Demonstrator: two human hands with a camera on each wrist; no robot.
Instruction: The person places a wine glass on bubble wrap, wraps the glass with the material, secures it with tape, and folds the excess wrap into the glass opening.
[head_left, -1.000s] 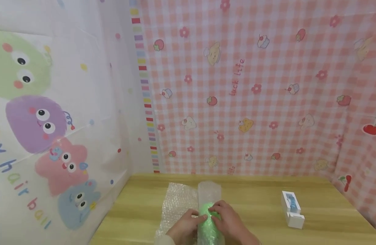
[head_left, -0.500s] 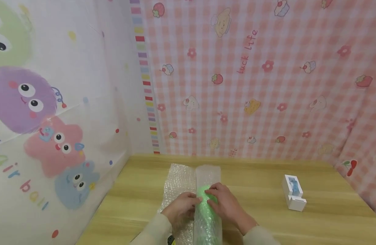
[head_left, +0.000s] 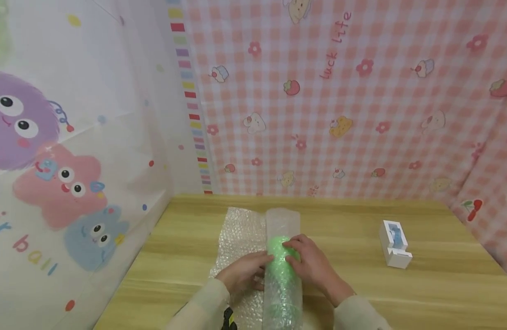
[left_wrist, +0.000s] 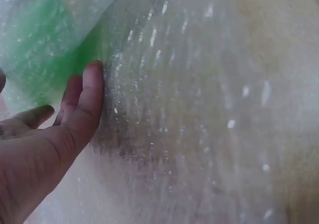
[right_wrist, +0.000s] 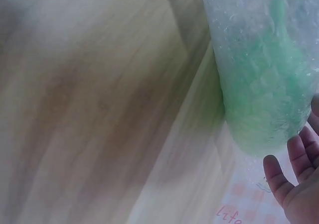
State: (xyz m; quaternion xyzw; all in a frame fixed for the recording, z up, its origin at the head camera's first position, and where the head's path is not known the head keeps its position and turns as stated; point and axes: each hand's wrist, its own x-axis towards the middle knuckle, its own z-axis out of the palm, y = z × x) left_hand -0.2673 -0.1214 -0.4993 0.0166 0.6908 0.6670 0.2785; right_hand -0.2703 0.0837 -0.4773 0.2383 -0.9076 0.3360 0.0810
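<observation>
A green goblet (head_left: 282, 270), its bowl narrowing to a stem, lies rolled in clear bubble wrap (head_left: 283, 222) on the table. The loose part of the bubble wrap (head_left: 239, 233) spreads flat to its left. My left hand (head_left: 246, 270) holds the roll's left side, thumb on top and fingers low along the fold. In the left wrist view, its fingertips (left_wrist: 92, 74) press at the wrap beside the green bowl. My right hand (head_left: 309, 259) grips the roll from the right, fingers bent over the bowl. The right wrist view shows fingertips (right_wrist: 296, 149) around the bowl's end.
A white tape dispenser (head_left: 395, 257) with a blue roll stands on the right of the wooden table (head_left: 348, 229). A black and yellow object (head_left: 228, 319) shows beside the left sleeve. Patterned curtains (head_left: 319, 105) hang behind and on both sides.
The head view has tilted down, so the table sits higher and more of the wrapped roll and sleeves shows. The hands keep nearly the same place on the roll.
</observation>
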